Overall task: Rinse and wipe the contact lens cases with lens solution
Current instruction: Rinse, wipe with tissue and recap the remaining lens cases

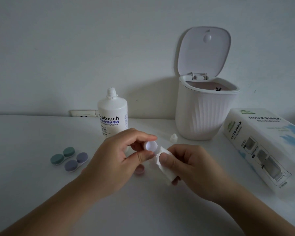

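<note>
My left hand [116, 159] pinches a white lens case [150, 145] between thumb and fingers, above the table's middle. My right hand [191, 166] holds a folded white tissue [166, 165], its thumb pressing the tissue's upper end against the case's right side. A pink cap [139, 169] lies on the table under the hands. A green lens case [63, 155] and a purple lens case [76, 161], both capped, lie to the left. The lens solution bottle [112, 113] stands uncapped behind my left hand, and its small white cap [173, 138] sits to the right.
A white ribbed bin [203, 114] with its lid open stands at the back right. A tissue paper box [264, 143] lies along the right edge. A wall socket [83, 113] sits behind the bottle at table level.
</note>
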